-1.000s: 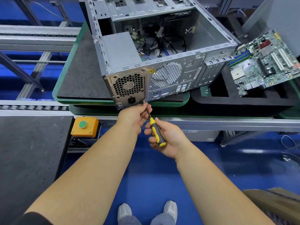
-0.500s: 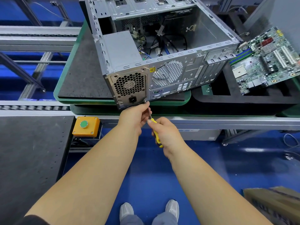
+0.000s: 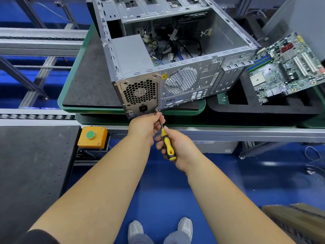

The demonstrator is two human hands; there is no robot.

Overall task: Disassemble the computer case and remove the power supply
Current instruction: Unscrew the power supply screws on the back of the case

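The right hand (image 3: 177, 148) grasps the screwdriver (image 3: 167, 143). Its tip meets the power supply (image 3: 140, 95) corner. The left hand (image 3: 146, 125) seemingly pinches the shaft.

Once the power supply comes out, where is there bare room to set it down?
The dark mat left of the case is bare, up to its green rim. The dark panel left of the orange button box is bare too. Right is crowded: the motherboard lies over the foam tray.

Our green-edged tray (image 3: 70, 106) carries the open computer case (image 3: 202, 80).
Beside it, our black foam tray (image 3: 263, 110) bears the motherboard (image 3: 284, 67).
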